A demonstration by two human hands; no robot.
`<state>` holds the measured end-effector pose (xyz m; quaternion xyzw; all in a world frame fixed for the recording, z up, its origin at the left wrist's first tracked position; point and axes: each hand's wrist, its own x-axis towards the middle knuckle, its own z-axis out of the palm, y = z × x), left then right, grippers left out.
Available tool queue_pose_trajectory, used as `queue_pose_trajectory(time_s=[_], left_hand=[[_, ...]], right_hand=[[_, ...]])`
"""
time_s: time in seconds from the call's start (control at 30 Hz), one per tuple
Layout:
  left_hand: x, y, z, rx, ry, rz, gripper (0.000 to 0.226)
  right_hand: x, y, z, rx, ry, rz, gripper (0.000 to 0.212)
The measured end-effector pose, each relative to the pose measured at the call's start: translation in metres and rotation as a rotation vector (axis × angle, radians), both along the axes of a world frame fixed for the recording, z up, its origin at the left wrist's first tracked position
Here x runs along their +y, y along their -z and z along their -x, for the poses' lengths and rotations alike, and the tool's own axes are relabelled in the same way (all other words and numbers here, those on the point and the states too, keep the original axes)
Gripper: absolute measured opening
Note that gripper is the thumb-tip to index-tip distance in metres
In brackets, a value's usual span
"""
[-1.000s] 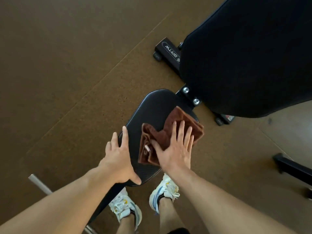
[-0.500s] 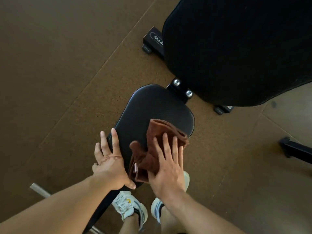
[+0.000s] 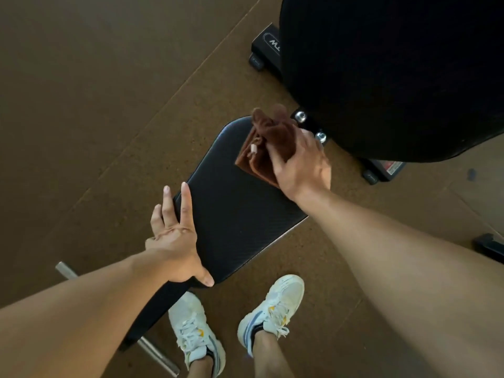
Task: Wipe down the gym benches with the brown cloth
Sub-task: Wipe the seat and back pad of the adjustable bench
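While the head view looks steeply down, the entry reads as follows. Seat pad: black, textured, rounded corners, set on a dark frame; it serves as the surface being wiped. Brown cloth: bunched and folded, lying on the far right corner of the seat pad, with a small pale tag showing on its left fold. Right hand: placed on top of the brown cloth, thumb along the cloth's near side, fingers reaching over it toward the hinge; whether the fingers curl round the cloth or lie flat on it cannot be told, since the fingertips are blurred and partly hidden. Left hand: fingers straight and spread, resting on the left edge of the seat pad, thumb at the pad's near corner, holding nothing. Backrest pad: large, black, raised above the seat at upper right, joined to it by a bracket with two silver bolts just beside the cloth. Base bar: black, with partial white lettering, on the floor behind the backrest. Floor: brown, speckled, with a diagonal seam. Sneakers: white with blue and yellow marks, one pair, standing below the near end of the seat pad. Metal bar: silver, at lower left under the frame.
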<state>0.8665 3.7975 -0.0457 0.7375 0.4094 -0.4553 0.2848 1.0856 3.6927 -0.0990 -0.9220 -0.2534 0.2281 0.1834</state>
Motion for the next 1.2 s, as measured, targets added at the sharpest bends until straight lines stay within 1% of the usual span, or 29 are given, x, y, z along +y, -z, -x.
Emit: queue_pose_trajectory(time_s=[0.13, 0.23, 0.27, 0.3, 0.33, 0.37, 0.4, 0.47, 0.53, 0.57, 0.63, 0.67, 0.7, 0.73, 0.83, 0.87, 0.9, 0.93, 1.0, 1.07, 1.13, 1.2], left_hand=[[0.0, 0.001, 0.002, -0.015, -0.009, 0.0, 0.177], [0.0, 0.001, 0.007, -0.059, -0.022, -0.002, 0.177], [-0.001, 0.001, 0.01, -0.085, -0.025, -0.003, 0.177], [-0.002, 0.0, 0.013, -0.118, -0.026, -0.003, 0.177], [-0.002, 0.0, 0.016, -0.16, -0.029, -0.002, 0.176], [-0.001, -0.001, 0.019, -0.201, -0.038, 0.005, 0.174], [0.002, -0.002, 0.023, -0.241, -0.056, 0.031, 0.17], [0.014, -0.005, 0.034, -0.323, -0.109, 0.135, 0.159], [0.027, -0.01, 0.052, -0.4, -0.175, 0.25, 0.148], [0.031, -0.012, 0.065, -0.432, -0.235, 0.285, 0.141], [0.033, -0.014, 0.096, -0.491, -0.421, 0.272, 0.127], [0.032, -0.014, 0.111, -0.525, -0.516, 0.232, 0.119], [0.031, -0.014, 0.126, -0.564, -0.599, 0.18, 0.11], [0.031, -0.012, 0.141, -0.605, -0.667, 0.127, 0.103], [0.033, -0.005, 0.17, -0.682, -0.765, 0.019, 0.088], [0.033, -0.005, 0.177, -0.693, -0.778, 0.003, 0.085], [0.032, -0.004, 0.182, -0.703, -0.792, -0.005, 0.083], [0.03, -0.004, 0.185, -0.714, -0.804, -0.01, 0.081], [0.023, -0.005, 0.19, -0.729, -0.832, -0.025, 0.079], [0.013, -0.007, 0.191, -0.727, -0.873, -0.047, 0.076], [0.001, -0.013, 0.188, -0.729, -0.886, -0.077, 0.071], [-0.012, -0.022, 0.18, -0.745, -0.84, -0.093, 0.07]], right_hand=[[-0.05, 0.002, 0.026, 0.066, 0.306, -0.028, 0.069], [-0.069, 0.0, 0.068, 0.21, 0.67, -0.138, 0.069], [-0.07, 0.0, 0.087, 0.254, 0.782, -0.137, 0.069], [-0.068, -0.001, 0.108, 0.287, 0.847, -0.135, 0.071], [-0.066, -0.002, 0.132, 0.3, 0.843, -0.143, 0.073], [-0.063, -0.008, 0.159, 0.3, 0.775, -0.164, 0.075], [-0.063, -0.013, 0.185, 0.283, 0.66, -0.176, 0.077], [-0.069, -0.019, 0.224, 0.186, 0.296, -0.136, 0.076], [-0.072, -0.019, 0.232, 0.093, -0.175, -0.058, 0.074], [-0.069, -0.019, 0.225, 0.076, -0.365, -0.042, 0.076], [-0.052, -0.018, 0.2, 0.014, -0.612, -0.029, 0.08], [-0.039, -0.017, 0.184, -0.039, -0.668, -0.014, 0.081], [-0.023, -0.016, 0.167, -0.077, -0.669, 0.013, 0.081], [-0.003, -0.014, 0.15, -0.093, -0.607, 0.046, 0.08], [0.073, -0.016, 0.114, -0.075, -0.22, 0.161, 0.078], [0.094, -0.016, 0.115, -0.09, -0.159, 0.211, 0.075], [0.109, -0.016, 0.124, -0.105, -0.175, 0.257, 0.07], [0.117, -0.015, 0.138, -0.131, -0.262, 0.291, 0.064], [0.113, -0.018, 0.174, -0.153, -0.522, 0.294, 0.052], [0.091, -0.025, 0.204, -0.144, -0.685, 0.188, 0.046], [0.058, -0.028, 0.219, -0.109, -0.772, 0.069, 0.05], [0.018, -0.025, 0.225, -0.093, -0.891, 0.028, 0.055]])
